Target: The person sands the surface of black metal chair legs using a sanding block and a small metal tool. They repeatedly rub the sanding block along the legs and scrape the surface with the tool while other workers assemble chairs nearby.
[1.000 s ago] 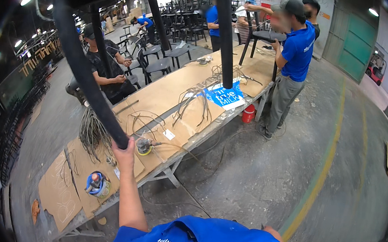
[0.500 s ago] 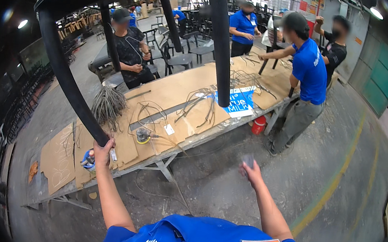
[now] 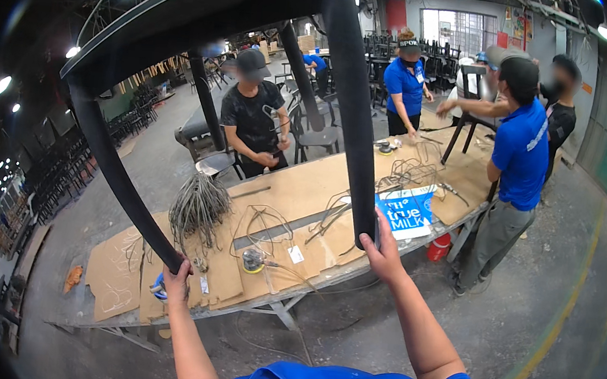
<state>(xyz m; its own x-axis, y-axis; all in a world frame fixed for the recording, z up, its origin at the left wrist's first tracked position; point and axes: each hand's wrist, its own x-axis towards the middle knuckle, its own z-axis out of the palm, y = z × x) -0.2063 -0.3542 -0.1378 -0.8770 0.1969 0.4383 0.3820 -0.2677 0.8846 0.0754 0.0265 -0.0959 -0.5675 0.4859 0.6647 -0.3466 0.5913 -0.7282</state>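
In front of me a black chair (image 3: 188, 18) is raised, with its seat at the top of the view and its legs pointing down. My left hand (image 3: 176, 284) is closed round the lower end of its left leg (image 3: 129, 190). My right hand (image 3: 383, 251) wraps the lower end of the right leg (image 3: 352, 132), thumb across the front and fingers along its outer side. A thin grey edge shows between that palm and the leg; the small grey pad it seems to belong to is mostly hidden.
A cardboard-covered table (image 3: 311, 183) carries a bundle of grey wires (image 3: 199, 208), bent wires, a round yellow-rimmed sander (image 3: 253, 260) and a blue-white printed sheet (image 3: 404, 213). Co-workers stand across it and at its right end, one near another chair (image 3: 469, 107). A red bucket (image 3: 439, 247) stands below.
My right hand, held away with a small grey pad, has come up onto the right leg's end. The view has shifted, and more of the seat shows. My left hand keeps its grip.
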